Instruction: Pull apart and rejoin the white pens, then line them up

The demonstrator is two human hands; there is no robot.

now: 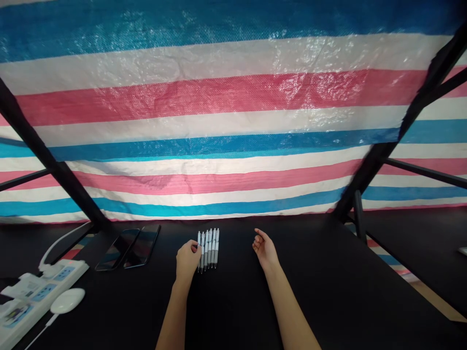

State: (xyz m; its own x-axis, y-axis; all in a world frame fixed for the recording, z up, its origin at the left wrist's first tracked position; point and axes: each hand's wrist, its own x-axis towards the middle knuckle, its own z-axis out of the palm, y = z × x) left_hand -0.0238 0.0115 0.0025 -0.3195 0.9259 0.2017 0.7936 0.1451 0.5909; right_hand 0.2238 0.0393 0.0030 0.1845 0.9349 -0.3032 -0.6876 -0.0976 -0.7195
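Note:
Several white-and-grey click pens (pixel 209 249) lie side by side in a row on the black table, clickers pointing away from me. My left hand (pixel 188 261) is at the left end of the row, its fingers curled and closed on the leftmost pen (pixel 199 237); the exact grip is partly hidden by the hand. To the right of the row, apart from the pens, my right hand (pixel 265 249) is held over the table. Its index finger is extended, the other fingers are loosely bent, and nothing shows in it.
Two dark phones or tablets (pixel 141 247) lie left of the pens. A white power strip (pixel 65 279) with plugs and cables sits at the lower left, with a white rounded device (pixel 67 300) beside it. Black frame bars (pixel 375 170) and a striped tarp (pixel 219 182) stand behind the table (pixel 233 311).

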